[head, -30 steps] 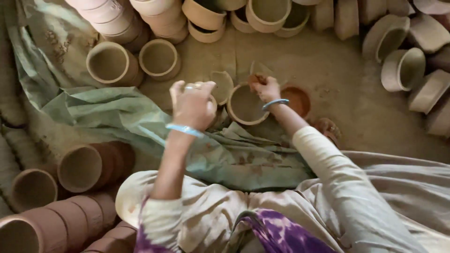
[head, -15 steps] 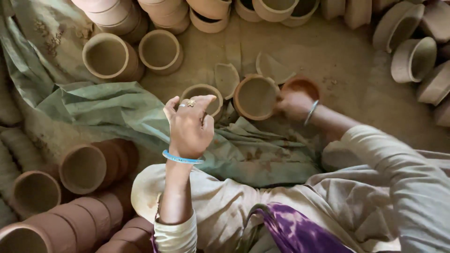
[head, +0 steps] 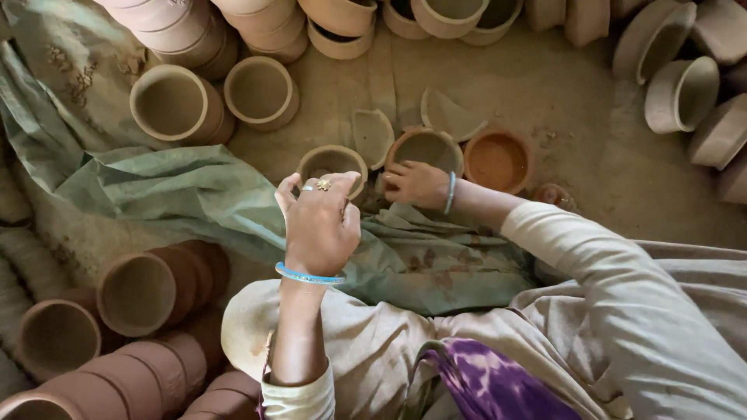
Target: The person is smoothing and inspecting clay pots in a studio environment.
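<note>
The right hand (head: 416, 183) has drawn back from three o'clock onto the middle pot (head: 426, 148), fingers curled at its rim; left hand (head: 319, 222) hovers, grip spread, empty.

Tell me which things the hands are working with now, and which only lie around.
In hand:
right hand on the rim of a clay cup
left hand raised over a smaller clay cup

Lying about:
broken shards
orange bowl
green cloth
stacked cups

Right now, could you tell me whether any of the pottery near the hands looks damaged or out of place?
Yes. Two pale broken clay shards lie flat on the dirt floor just beyond the small round clay cups, while the other pots around look whole. The right hand rests by them.
</note>
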